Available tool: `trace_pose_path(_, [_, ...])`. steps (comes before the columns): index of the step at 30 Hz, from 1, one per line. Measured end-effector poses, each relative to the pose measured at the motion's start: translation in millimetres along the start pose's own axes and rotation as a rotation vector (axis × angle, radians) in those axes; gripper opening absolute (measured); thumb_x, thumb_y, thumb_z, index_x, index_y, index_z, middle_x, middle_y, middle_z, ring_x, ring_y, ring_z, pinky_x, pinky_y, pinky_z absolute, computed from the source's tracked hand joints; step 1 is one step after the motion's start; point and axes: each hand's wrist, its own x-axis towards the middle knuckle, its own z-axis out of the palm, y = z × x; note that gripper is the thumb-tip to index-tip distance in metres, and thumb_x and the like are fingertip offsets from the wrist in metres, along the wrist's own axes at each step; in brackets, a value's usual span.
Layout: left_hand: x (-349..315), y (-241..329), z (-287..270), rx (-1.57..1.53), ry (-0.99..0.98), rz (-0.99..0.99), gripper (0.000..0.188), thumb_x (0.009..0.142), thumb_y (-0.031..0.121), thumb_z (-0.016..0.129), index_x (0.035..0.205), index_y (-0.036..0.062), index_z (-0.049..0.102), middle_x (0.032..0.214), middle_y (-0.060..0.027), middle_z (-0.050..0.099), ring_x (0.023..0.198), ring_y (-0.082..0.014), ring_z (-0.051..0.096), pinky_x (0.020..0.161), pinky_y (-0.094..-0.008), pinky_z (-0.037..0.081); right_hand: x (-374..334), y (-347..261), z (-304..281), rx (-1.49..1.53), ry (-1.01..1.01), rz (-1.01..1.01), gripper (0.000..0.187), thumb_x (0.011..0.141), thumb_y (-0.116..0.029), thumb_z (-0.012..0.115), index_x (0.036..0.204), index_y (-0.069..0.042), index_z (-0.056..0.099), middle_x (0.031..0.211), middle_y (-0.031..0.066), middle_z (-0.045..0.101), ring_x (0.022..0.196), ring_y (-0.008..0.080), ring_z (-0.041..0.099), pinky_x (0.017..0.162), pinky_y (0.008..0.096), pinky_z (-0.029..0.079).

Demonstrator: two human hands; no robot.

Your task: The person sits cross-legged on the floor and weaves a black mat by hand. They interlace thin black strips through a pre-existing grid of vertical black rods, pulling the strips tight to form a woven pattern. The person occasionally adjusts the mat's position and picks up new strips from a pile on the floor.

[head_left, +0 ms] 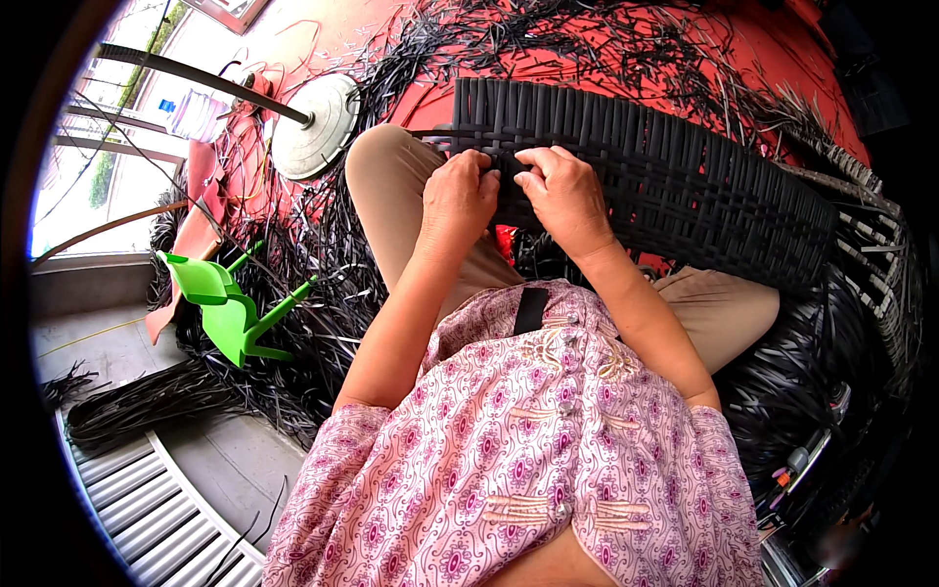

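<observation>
A black woven panel of flat strips lies slantwise across my lap, its left end by my left knee. Both of my hands meet at its near left part. My left hand is closed in a pinch at the weave, thumb toward the right. Just beside it, my right hand pinches a dark strip with thumb and forefinger, its knuckles raised. The strip between the two hands is black against the black weave, so its ends are hard to make out.
Loose black strips lie heaped on the red floor around me. To the left are a small green plastic chair, a round pale base with a pole, and a white slatted rack. A window stands at the far left.
</observation>
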Motion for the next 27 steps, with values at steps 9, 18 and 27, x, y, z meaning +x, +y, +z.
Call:
trace_pose_path(9, [0.1,-4.5,-3.1,-0.153,-0.029,0.000,0.022,0.087,0.016,0.067,0.101,-0.0011,0.069,0.097,-0.0210,0.071,0.095,-0.0388,0.068,0.085,-0.0455,0.053,4.4,-7.9,13.0,-0.259,-0.056,-0.051,0.012,0.085,-0.009,0.067,0.094,-0.007,0.075,0.091,0.0157,0.068,0.079,0.0374,0.070,0.075,0.0465,0.057])
trace_pose_path(18, [8.7,-4.4,-23.6,-0.104,-0.143,0.115,0.023,0.085,0.014,0.070,0.102,-0.0013,0.073,0.096,-0.0188,0.073,0.093,-0.0340,0.071,0.083,-0.0424,0.054,13.4,-10.1,15.8,-0.262,-0.051,-0.056,0.011,0.085,-0.009,0.066,0.088,-0.007,0.077,0.089,0.0168,0.070,0.079,0.0376,0.071,0.074,0.0465,0.057])
trace_pose_path(27, [-7.8,-25.3,-44.6,-0.284,-0.045,-0.126,0.012,0.090,0.012,0.071,0.093,0.0001,0.071,0.075,-0.0040,0.067,0.067,-0.0113,0.059,0.065,-0.0285,0.049,9.6,-27.2,15.7,-0.132,0.036,-0.213,0.024,0.080,-0.012,0.078,0.100,-0.005,0.068,0.098,0.0134,0.067,0.091,0.0326,0.068,0.081,0.0427,0.055])
